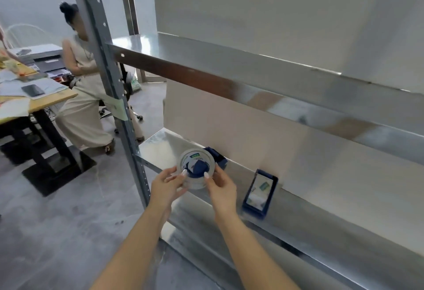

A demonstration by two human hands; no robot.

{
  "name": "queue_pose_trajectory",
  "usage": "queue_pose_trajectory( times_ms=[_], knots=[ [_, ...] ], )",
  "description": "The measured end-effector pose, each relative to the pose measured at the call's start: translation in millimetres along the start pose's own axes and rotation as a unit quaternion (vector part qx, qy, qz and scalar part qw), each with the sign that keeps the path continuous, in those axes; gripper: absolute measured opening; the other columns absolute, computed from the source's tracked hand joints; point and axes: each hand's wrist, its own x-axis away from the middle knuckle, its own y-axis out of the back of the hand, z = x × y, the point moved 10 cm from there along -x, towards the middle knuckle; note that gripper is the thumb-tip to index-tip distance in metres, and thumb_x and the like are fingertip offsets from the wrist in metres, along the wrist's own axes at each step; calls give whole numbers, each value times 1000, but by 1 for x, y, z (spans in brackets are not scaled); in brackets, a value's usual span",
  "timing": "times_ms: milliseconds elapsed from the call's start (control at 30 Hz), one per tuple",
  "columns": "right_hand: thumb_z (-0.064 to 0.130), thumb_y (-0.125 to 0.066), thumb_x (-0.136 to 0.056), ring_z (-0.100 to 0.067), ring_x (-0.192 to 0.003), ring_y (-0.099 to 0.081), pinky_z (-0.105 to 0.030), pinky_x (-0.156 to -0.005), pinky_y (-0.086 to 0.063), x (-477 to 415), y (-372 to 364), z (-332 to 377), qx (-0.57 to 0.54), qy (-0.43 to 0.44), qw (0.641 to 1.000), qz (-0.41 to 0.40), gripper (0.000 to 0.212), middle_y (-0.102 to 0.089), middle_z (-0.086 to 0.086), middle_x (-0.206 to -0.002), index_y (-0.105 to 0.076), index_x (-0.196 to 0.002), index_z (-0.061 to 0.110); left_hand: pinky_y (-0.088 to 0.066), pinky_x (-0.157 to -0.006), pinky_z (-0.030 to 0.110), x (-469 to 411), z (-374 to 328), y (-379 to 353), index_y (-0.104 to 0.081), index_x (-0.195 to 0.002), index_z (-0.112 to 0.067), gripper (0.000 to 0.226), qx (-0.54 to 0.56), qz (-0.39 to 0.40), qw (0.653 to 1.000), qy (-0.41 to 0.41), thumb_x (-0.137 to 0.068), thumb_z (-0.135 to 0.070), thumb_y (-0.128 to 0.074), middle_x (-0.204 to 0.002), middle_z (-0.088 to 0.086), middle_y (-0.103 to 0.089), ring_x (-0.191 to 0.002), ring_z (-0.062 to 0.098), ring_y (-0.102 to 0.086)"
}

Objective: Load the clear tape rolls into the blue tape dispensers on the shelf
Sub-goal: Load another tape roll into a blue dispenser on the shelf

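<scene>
Our left hand (166,183) & right hand (221,186), fingers curled, pinch the clear tape roll (199,154) from either side, hole facing up, over the blue dispenser (219,157) at the shelf (160,149) left end, w/ a loaded dispenser (260,190) just right.

Both bare forearms are stretched forward, converging. The left grip (166,184) and right grip (221,186) are curled on opposite sides of one clear tape roll (199,154), thumbs pressed on its face.
</scene>
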Motion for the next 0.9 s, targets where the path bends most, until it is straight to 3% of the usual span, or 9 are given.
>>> queue_pose_trajectory(
  times_ms=[167, 300, 433, 533, 700, 800, 900],
  knots=[
    [20, -68, -85, -12, -115, -60, -39, -103, -48, -15, -44, -4, 8, -16, 1000, 2, 46, -66, 4, -124, -57, -129, 26, -52, -92, 42, -31, -16, 25, -56, -121, -3, 37, 6, -1, 1000, 1, -86, -11, -64, -89, 9, -62, -89, 26, -61],
    [21, -65, -87, -11, -116, -59, -36, -103, -48, -36, -78, -8, 17, -25, 999, 17, 43, -65, 11, -122, -57, -129, 30, -53, -87, 39, -68, -30, 40, -56, -127, -6, 39, -15, -10, 1000, -13, -89, -12, -60, -116, 16, -65, -101, 28, -61],
    [19, -59, -90, -8, -121, -54, -23, -99, -43, -67, -101, -9, 31, -30, 999, 27, 43, -59, 11, -130, -55, -132, 27, -51, -89, 39, -103, -40, 45, -57, -128, -9, 37, -28, -14, 999, -24, -91, -14, -57, -122, 14, -64, -103, 24, -60],
    [17, -57, -90, -10, -128, -49, -28, -107, -41, -91, -119, -17, 48, -38, 997, 43, 48, -54, 8, -139, -50, -137, 25, -49, -91, 37, -130, -43, 49, -53, -131, -8, 40, -34, -23, 999, -22, -92, -13, -56, -126, 13, -62, -116, 28, -58],
    [18, -53, -89, -13, -130, -47, -38, -110, -40, -119, -137, -35, 70, -62, 995, 35, 52, -51, 5, -142, -45, -140, 27, -45, -99, 37, -167, -41, 46, -55, -129, -9, 38, -86, -13, 996, -22, -92, -12, -56, -127, 11, -62, -117, 24, -56],
    [18, -49, -89, -16, -131, -46, -40, -111, -39, -134, -148, -53, 84, -89, 992, 26, 54, -50, 2, -143, -42, -141, 27, -44, -89, 24, -187, -38, 47, -59, -126, -8, 34, -122, -13, 992, -24, -91, -10, -56, -120, 11, -65, -113, 24, -59],
    [17, -45, -88, -17, -134, -43, -39, -113, -36, -138, -157, -69, 77, -121, 990, 9, 57, -46, 2, -146, -36, -144, 26, -45, -54, 3, -206, -32, 48, -64, -118, -10, 28, -149, 7, 989, -8, -91, -10, -56, -91, -5, -67, -78, 5, -58]
  ],
)
